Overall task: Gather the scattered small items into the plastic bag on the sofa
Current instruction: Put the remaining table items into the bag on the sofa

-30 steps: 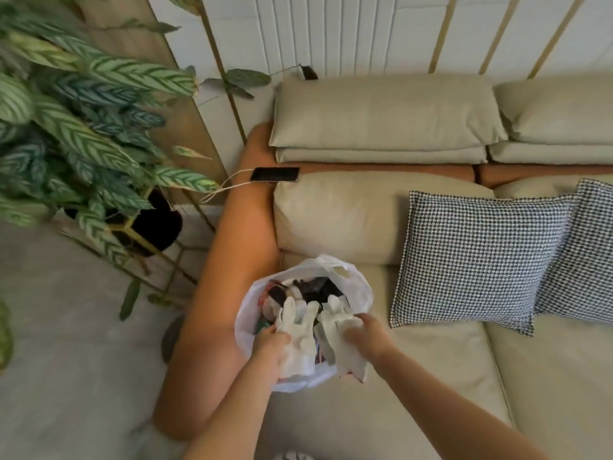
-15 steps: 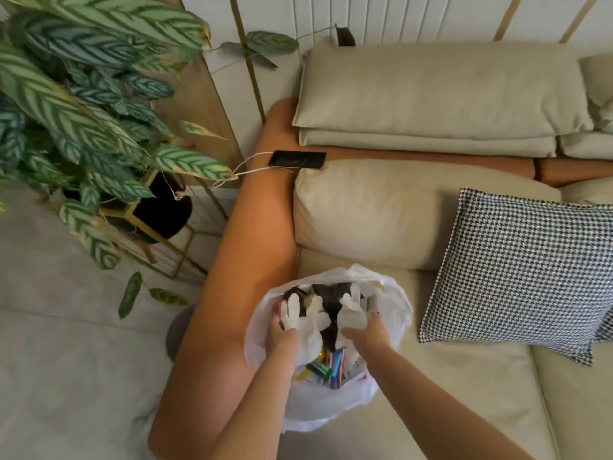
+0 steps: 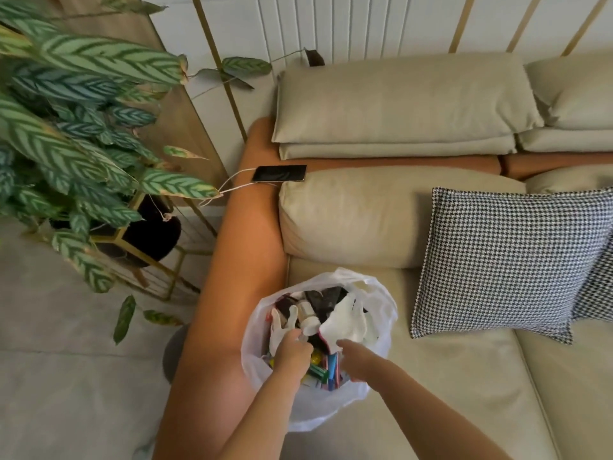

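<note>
A white plastic bag [image 3: 378, 346] stands open on the beige sofa seat [image 3: 431, 393] beside the orange armrest. Inside it lie dark pieces, a small white bottle and several coloured pens [image 3: 326, 370]. My left hand [image 3: 293, 351] is inside the bag's left half and grips the cuff of a white glove [image 3: 282, 322], whose fingers point up. My right hand [image 3: 360, 358] reaches in from the right and pinches the cuff of a second white glove [image 3: 345, 322], which lies spread over the contents.
A black phone [image 3: 278, 173] with a white cable rests on the orange armrest [image 3: 238, 260]. Two houndstooth cushions [image 3: 504, 263] lean on the seat to the right. A large potted plant [image 3: 76, 134] on a gold stand fills the left, over grey floor.
Both hands have lowered the two white gloves deeper into the bag. The view has shifted left and closer to the bag.
</note>
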